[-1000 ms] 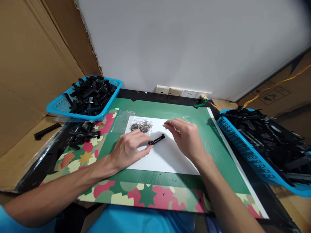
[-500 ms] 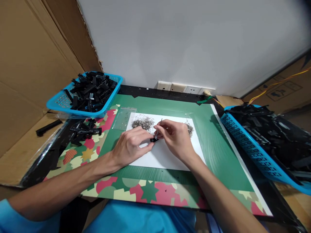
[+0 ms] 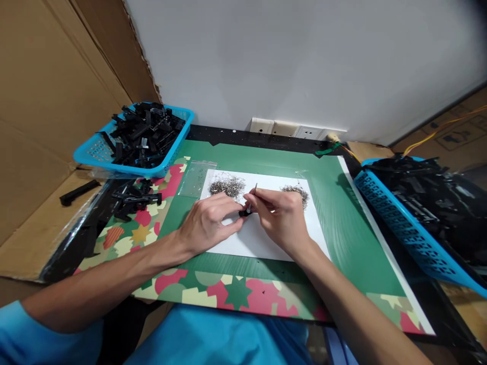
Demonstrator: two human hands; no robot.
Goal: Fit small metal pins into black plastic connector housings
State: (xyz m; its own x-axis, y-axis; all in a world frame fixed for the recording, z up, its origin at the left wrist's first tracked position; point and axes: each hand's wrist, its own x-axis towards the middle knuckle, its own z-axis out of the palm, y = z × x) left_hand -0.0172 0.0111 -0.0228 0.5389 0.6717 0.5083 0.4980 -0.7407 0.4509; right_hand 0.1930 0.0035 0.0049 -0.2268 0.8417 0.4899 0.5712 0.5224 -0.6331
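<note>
Over the white sheet [image 3: 262,243], my left hand [image 3: 211,220] pinches a small black plastic part [image 3: 244,213] between thumb and fingertips. My right hand [image 3: 281,215] is closed around a thin pointed tool [image 3: 255,188], probably tweezers, whose upper end sticks up past the fingers. The tool's lower end meets or nearly meets the black part; the fingers hide the exact contact. Behind my left hand lies a pile of tiny metal pieces [image 3: 227,187]. A second pile of metal bits [image 3: 296,195] sits behind my right hand, partly covered by it.
A blue basket [image 3: 178,144] of black plastic parts stands at the back left, another blue basket [image 3: 403,228] at the right. Loose black parts [image 3: 137,198] lie left of a clear bag [image 3: 196,178]. Wall sockets [image 3: 297,131] line the back, beside a cardboard box [image 3: 57,76].
The camera view has shifted slightly. Both hands stay together over the sheet; the tool in my right hand has tilted a little, while my left hand keeps its pinch on the black part.
</note>
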